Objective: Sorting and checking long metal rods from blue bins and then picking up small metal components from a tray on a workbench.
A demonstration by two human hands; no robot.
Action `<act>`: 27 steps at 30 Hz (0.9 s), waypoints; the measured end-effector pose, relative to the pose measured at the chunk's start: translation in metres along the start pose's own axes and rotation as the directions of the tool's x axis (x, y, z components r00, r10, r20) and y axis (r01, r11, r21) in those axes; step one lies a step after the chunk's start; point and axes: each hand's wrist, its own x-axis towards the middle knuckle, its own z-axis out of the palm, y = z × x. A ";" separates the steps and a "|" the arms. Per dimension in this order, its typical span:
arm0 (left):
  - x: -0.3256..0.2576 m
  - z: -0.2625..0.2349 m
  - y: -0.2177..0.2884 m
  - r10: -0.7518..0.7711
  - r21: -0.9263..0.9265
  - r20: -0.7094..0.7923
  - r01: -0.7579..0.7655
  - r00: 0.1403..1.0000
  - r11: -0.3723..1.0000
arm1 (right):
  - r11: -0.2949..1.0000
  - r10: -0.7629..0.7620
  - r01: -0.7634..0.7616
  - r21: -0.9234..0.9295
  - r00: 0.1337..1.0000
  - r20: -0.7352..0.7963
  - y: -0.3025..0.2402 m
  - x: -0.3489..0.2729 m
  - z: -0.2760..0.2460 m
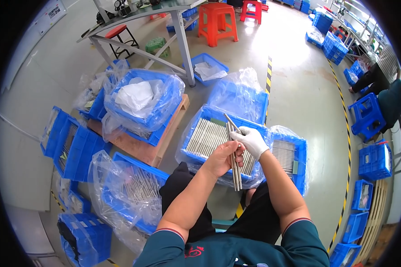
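Note:
In my bare left hand (pixel 225 159), closed just above the near part of a blue crate (pixel 192 156), are several thin metal rods (pixel 237 180), held roughly upright. My right hand (pixel 252 141) wears a white glove and is closed on a metal rod (pixel 229 119) whose upper end leans away to the left. Both hands are close together, and the rods cross between them. Rows of similar silver rods (pixel 206 137) lie side by side in the plastic-lined crate beneath, with a dark green piece (pixel 218 122) at their far end.
A second crate of rods (pixel 282 153) stands at the right. At lower left is a crate of loose rods (pixel 140 187) under clear plastic. A wooden pallet (pixel 167 138) bears stacked blue crates (pixel 165 89). Farther off are a table leg (pixel 182 49) and a red stool (pixel 217 22).

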 end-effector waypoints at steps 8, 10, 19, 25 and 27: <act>0.000 -0.003 0.018 0.282 0.024 -0.290 -0.287 0.915 0.958 | 0.986 -0.095 0.085 -0.146 0.993 -0.065 -0.009 -0.020 -0.013; 0.003 -0.003 0.024 0.350 -0.023 -0.351 -0.382 0.869 0.924 | 0.970 -0.223 0.229 -0.077 0.972 0.078 -0.002 -0.029 -0.017; 0.003 -0.012 0.024 0.388 -0.056 -0.369 -0.437 0.845 0.898 | 0.989 0.051 -0.083 0.121 0.967 0.248 -0.022 -0.042 0.002; 0.009 0.001 -0.002 0.316 0.192 -0.340 -0.264 0.886 0.945 | 0.982 0.048 -0.060 0.182 0.996 0.072 -0.030 -0.037 0.012; 0.010 0.011 -0.004 0.299 0.204 -0.385 -0.236 0.873 0.950 | 0.971 0.066 -0.077 0.227 0.996 0.058 -0.028 -0.034 0.012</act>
